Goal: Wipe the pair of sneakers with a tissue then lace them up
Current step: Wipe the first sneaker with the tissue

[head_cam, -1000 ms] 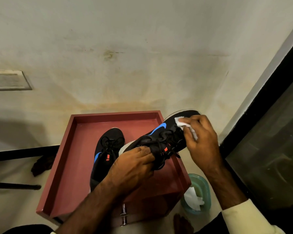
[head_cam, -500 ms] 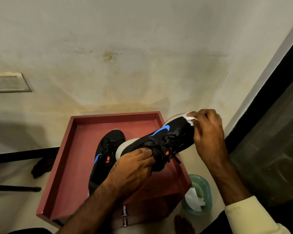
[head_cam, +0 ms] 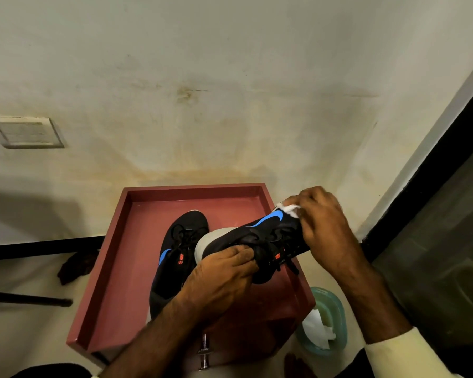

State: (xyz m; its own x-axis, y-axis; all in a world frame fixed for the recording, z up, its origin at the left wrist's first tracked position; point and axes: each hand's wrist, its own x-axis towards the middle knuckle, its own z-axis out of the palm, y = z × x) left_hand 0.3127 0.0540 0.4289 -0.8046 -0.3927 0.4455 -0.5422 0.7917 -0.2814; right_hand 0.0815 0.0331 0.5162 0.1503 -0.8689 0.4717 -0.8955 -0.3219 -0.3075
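A black sneaker with a blue swoosh [head_cam: 260, 233] is held tilted above the red tray-top cabinet [head_cam: 115, 257], toe pointing up and right. My left hand [head_cam: 219, 279] grips it at the tongue and collar. My right hand [head_cam: 325, 227] holds a white tissue [head_cam: 291, 209] against the toe end of that shoe; most of the tissue is hidden under my fingers. The second black sneaker [head_cam: 175, 255] lies inside the tray to the left, with loose black laces.
A teal tissue container [head_cam: 328, 323] with white tissue sticking out sits on the floor at the lower right. A stained wall rises behind the cabinet. A dark window frame [head_cam: 432, 170] runs along the right. A dark rag [head_cam: 77, 266] lies on the floor at left.
My right hand has slid the tissue from the shoe's side up toward the toe tip. My left hand still holds the shoe in the same place.
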